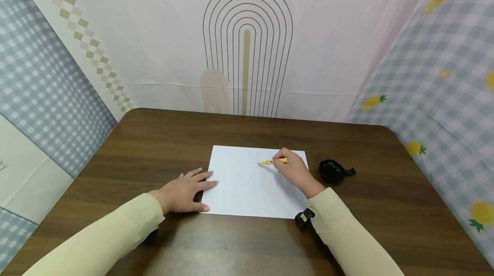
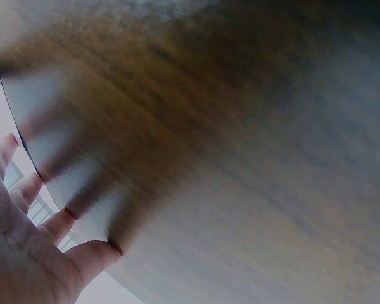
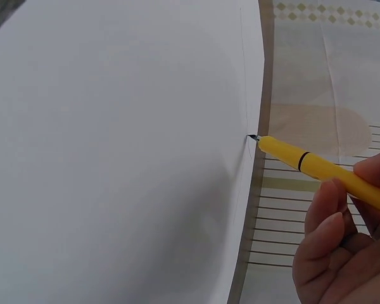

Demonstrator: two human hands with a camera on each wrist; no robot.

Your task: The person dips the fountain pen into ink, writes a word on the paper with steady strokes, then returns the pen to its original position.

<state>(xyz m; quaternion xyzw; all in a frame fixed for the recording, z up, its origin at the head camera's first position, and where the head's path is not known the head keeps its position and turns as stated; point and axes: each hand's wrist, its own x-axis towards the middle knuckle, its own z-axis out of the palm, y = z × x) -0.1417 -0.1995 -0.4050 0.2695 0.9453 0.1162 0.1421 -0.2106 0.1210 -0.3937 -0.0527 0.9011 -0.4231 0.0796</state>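
Note:
A white sheet of paper [image 1: 231, 201] lies on the brown wooden table. Thin pencil-grey lines run across its upper half: one level, one upright and one slanting down to the left. My right hand [image 1: 294, 169] grips a yellow fountain pen [image 3: 304, 160] between thumb and fingers, a dark band round its barrel. The nib meets the paper where the drawn lines come together. With fingers spread, my left hand [image 1: 185, 192] rests at the sheet's left edge, fingertips and thumb tip on the paper. In the left wrist view its fingertips [image 2: 63, 214] touch down along the edge.
Right of the paper sits a black rounded object [image 1: 331, 171] with a short strap-like tab. A small black device [image 1: 305, 217] is at my right wrist by the sheet's lower right corner. Behind the table hangs a white patterned cloth [image 1: 154, 31], with checked cloth at both sides.

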